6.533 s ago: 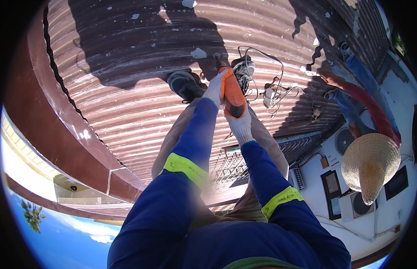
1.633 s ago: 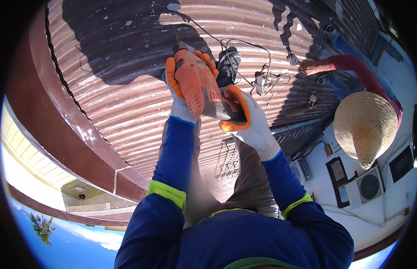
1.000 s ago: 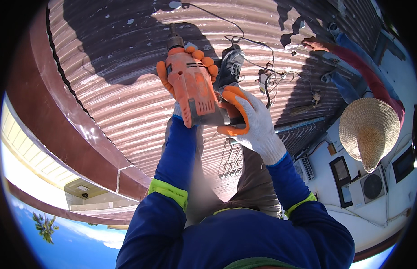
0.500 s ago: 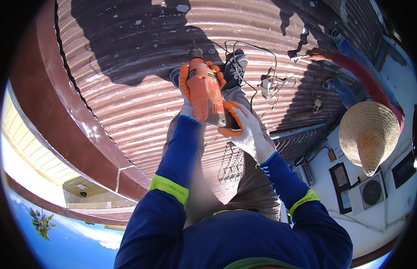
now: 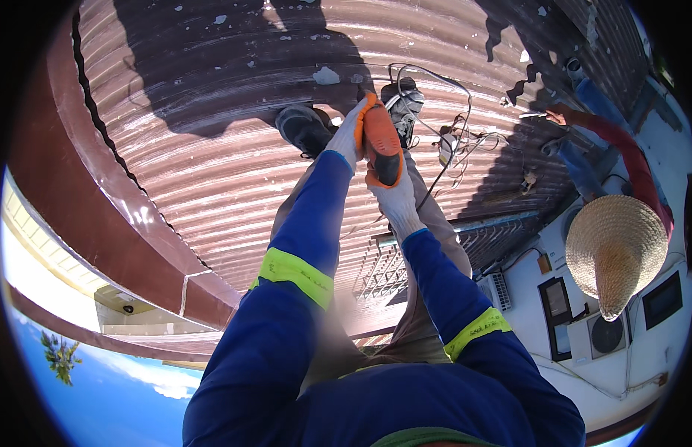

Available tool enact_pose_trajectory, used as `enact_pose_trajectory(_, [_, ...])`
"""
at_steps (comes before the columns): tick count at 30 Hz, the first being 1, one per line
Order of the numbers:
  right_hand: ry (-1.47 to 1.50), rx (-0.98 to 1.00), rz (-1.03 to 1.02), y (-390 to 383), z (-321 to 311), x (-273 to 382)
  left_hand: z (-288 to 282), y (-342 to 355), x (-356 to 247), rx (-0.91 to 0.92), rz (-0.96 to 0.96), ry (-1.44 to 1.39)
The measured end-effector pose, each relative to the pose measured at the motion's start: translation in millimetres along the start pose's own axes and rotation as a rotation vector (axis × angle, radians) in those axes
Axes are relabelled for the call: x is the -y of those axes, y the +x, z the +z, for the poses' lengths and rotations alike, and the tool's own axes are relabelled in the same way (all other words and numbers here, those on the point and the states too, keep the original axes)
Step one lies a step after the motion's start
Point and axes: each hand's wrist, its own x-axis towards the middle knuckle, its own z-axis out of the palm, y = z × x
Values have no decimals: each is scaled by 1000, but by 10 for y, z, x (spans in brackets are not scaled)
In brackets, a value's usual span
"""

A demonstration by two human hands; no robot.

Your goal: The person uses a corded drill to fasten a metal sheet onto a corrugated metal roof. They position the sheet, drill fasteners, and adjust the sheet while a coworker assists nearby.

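An orange power drill (image 5: 383, 134) points away from me, down toward the brown corrugated roof sheet (image 5: 212, 104) between my dark shoes (image 5: 301, 130). My left hand (image 5: 355, 138), in a white glove with an orange palm, grips the front of the drill's body from the left. My right hand (image 5: 391, 190), gloved alike, grips its rear end. The drill's bit is hidden.
A tangle of cables with a white socket (image 5: 446, 149) lies right of my feet. A co-worker in a straw hat (image 5: 610, 246) reaches across the sheet with a tool (image 5: 532, 115). A maroon edge runs along the left; air-conditioner units (image 5: 607, 335) stand at the right.
Over the last second I have swung the drill from a sideways view near my body to point down between my feet, both arms now extended. The co-worker's hand has shifted slightly.
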Motion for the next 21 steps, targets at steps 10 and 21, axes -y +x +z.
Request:
enact_pose_trajectory(10, [234,-67,87,95,116,-165,21,92,-94,-111,4,80])
enact_pose_trajectory(21, [191,-62,316,132,184,-444,-106,181,41,-181,72,210])
